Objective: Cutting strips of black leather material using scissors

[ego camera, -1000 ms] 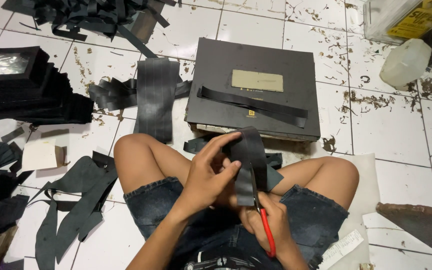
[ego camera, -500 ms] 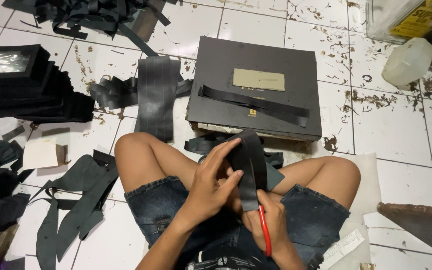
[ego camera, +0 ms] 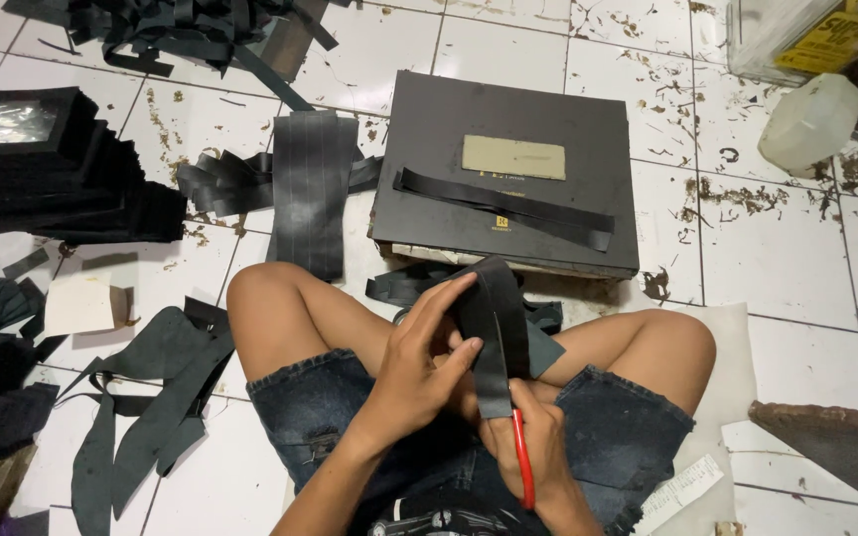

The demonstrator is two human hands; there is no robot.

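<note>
Where legs cross, black box (ego camera: 508, 169) ahead

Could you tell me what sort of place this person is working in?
Probably an informal home workshop for cutting dark strap material. The person sits on a white tiled floor strewn with black strips and offcuts, beside a flat dark box, both hands on a black strip.

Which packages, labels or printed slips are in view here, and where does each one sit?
Flat black box: on the tiled floor ahead of the knees, with a rectangular beige label.
Clear container with yellow label: top right corner.
Whitish plastic jug: right of the box.
White printed slip: by the right thigh.
</note>
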